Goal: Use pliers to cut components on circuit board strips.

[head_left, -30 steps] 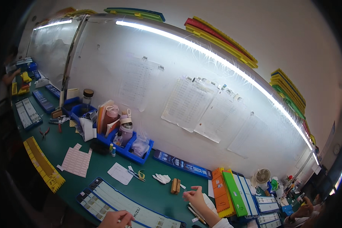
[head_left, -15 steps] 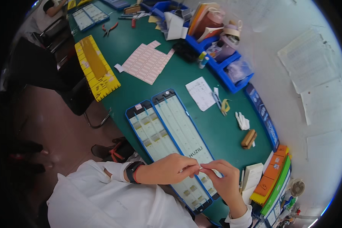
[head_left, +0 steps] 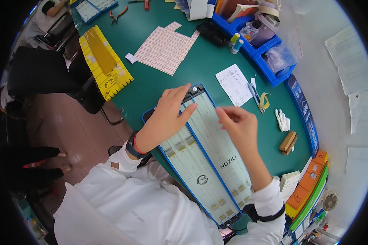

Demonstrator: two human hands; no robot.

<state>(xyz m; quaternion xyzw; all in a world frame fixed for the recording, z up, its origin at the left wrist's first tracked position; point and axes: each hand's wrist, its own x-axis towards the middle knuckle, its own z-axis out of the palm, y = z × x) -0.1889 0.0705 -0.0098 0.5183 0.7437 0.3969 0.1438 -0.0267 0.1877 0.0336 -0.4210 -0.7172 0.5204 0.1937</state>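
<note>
A long, flat, blue-edged case [head_left: 212, 141] lies in front of me. It has two panels under clear covers and small yellowish pieces inside. Over the far end of its left panel, my left hand [head_left: 167, 114] is spread with thumb and fingers apart, holding nothing visible. It hides the panel's far corner. My right hand [head_left: 240, 122] is above the right panel near its outer edge, fingertips pinched together and slightly blurred. Anything between those fingertips is too small to make out.
A pink-and-white label sheet [head_left: 163, 49] and a yellow slotted board [head_left: 106, 65] lie farther left. Right of the case are a handwritten paper [head_left: 234, 85], scissors [head_left: 255, 96], a crumpled white glove [head_left: 282, 120] and a wooden block [head_left: 288, 143]. Blue bins [head_left: 270, 67] line the wall.
My hands were together over the near part of the case, fingertips meeting. They have separated and moved to its far end; my left hand has opened out. The view has shifted.
</note>
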